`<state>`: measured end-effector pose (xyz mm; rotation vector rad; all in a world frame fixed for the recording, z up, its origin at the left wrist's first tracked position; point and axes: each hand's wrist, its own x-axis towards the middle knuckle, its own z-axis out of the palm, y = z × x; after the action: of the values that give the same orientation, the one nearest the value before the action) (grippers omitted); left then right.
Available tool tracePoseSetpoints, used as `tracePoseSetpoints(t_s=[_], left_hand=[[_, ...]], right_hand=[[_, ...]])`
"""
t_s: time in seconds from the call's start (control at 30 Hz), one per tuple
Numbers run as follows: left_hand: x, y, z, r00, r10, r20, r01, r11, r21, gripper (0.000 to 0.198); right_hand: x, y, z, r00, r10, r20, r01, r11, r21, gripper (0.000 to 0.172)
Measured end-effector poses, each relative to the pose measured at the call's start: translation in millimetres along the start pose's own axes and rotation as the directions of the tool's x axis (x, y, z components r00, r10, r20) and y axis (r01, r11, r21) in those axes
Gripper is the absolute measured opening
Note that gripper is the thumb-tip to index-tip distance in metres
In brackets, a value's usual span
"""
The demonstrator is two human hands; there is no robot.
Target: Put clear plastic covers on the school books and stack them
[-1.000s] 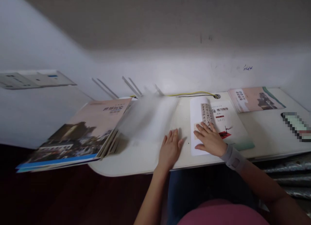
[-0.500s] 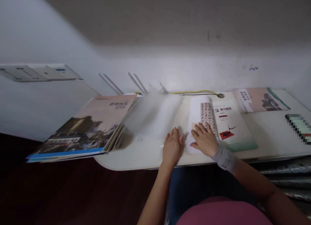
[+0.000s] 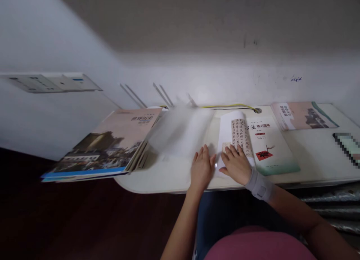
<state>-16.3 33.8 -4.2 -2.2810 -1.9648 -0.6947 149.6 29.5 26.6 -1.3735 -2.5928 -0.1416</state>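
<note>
Lying open-fingered on a translucent sheet [image 3: 180,136], my left hand [image 3: 201,168] has its palm down near its front right corner. My right hand [image 3: 235,163], fingers spread, presses on the front flap of a booklet [image 3: 229,127] whose white inner side faces up. That flap carries a strip of brush-written characters and curls at the back. Under its right side shows a calligraphy booklet cover [image 3: 274,147] with a red diamond. Whether flap and cover are one booklet I cannot tell. A grey band is round my right wrist.
Several history textbooks [image 3: 104,144] are stacked at the left, overhanging the white desk [image 3: 157,181]. Another booklet [image 3: 305,115] lies back right, near a phone [image 3: 348,147]. A yellow cable [image 3: 225,106] runs along the wall; a power strip [image 3: 53,84] is mounted at left.
The whole view has shifted slightly, so things appear a little further right. Both hands keep nearly the same places on the sheet and the booklet.
</note>
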Motion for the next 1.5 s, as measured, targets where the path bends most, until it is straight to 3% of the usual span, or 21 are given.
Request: tracePoseSetpoints(t_s=[0.17,0.27,0.37,0.47,0.57,0.7,0.77,0.87,0.97,1.03,1.13,1.23,1.37,1.5], left_hand=[[-5.3,7.6,-2.3,0.997,0.013,-0.071,-0.018,0.997,-0.077,0.051],[-7.0,7.8,0.2,0.998,0.003,-0.061,-0.015,0.98,-0.2,0.048],[-8.4,8.6,-2.5,0.994,-0.005,-0.11,-0.024,0.966,-0.258,0.044],[-15.7,17.8,-12.6,0.982,0.078,-0.172,-0.119,0.963,-0.244,0.032],[-31.0,35.1,-20.8,0.972,0.174,-0.16,-0.206,0.955,-0.213,0.025],[-51.0,51.9,-15.6,0.956,0.24,-0.168,-0.257,0.962,-0.093,0.028],[-57.1,52.5,-10.5,0.949,0.276,-0.152,-0.283,0.959,-0.026,0.03],[-62.2,47.8,-8.2,0.95,0.288,-0.12,-0.288,0.957,0.014,0.027],[-60.4,47.2,-11.8,0.965,0.241,-0.108,-0.243,0.97,-0.01,0.028],[-52.5,54.1,-13.3,0.973,0.206,-0.101,-0.213,0.975,-0.065,0.032],[-29.5,74.8,-9.5,0.983,0.181,-0.021,-0.181,0.96,-0.212,0.046],[-1.7,96.7,-0.4,0.977,0.179,0.113,-0.14,0.948,-0.286,0.058],[17.0,110.9,10.3,0.955,0.135,0.264,-0.08,0.975,-0.209,0.067],[10.7,113.2,18.0,0.952,0.147,0.268,-0.13,0.988,-0.08,0.072]], right_hand=[[-8.3,-8.0,-7.3,0.993,-0.103,0.05,0.101,0.994,0.043,0.047],[-12.2,-7.8,-10.5,0.965,-0.249,0.088,0.239,0.965,0.106,0.033],[-10.7,0.2,-10.7,0.926,-0.358,0.117,0.334,0.924,0.188,0.036],[-2.2,14.2,-11.4,0.902,-0.407,0.147,0.352,0.888,0.296,0.042],[10.3,29.1,-15.1,0.869,-0.452,0.2,0.337,0.838,0.43,0.038],[25.3,44.0,-19.8,0.83,-0.496,0.254,0.305,0.787,0.537,0.031],[30.6,52.7,-20.0,0.883,-0.43,0.188,0.27,0.793,0.546,0.03],[34.6,75.3,-16.4,0.983,-0.173,-0.057,0.177,0.83,0.529,0.032],[29.7,108.1,-7.8,0.977,0.039,-0.209,0.066,0.879,0.472,0.039],[20.1,129.0,0.6,0.979,0.096,-0.177,-0.024,0.927,0.374,0.045],[0.2,150.0,14.1,0.988,0.15,-0.036,-0.142,0.976,0.163,0.052],[-17.5,159.0,23.1,0.99,0.132,0.052,-0.133,0.991,0.003,0.055],[-32.1,164.9,24.3,0.992,0.121,0.048,-0.118,0.991,-0.062,0.055],[-39.8,169.5,20.9,0.992,0.121,0.041,-0.118,0.991,-0.068,0.053]])
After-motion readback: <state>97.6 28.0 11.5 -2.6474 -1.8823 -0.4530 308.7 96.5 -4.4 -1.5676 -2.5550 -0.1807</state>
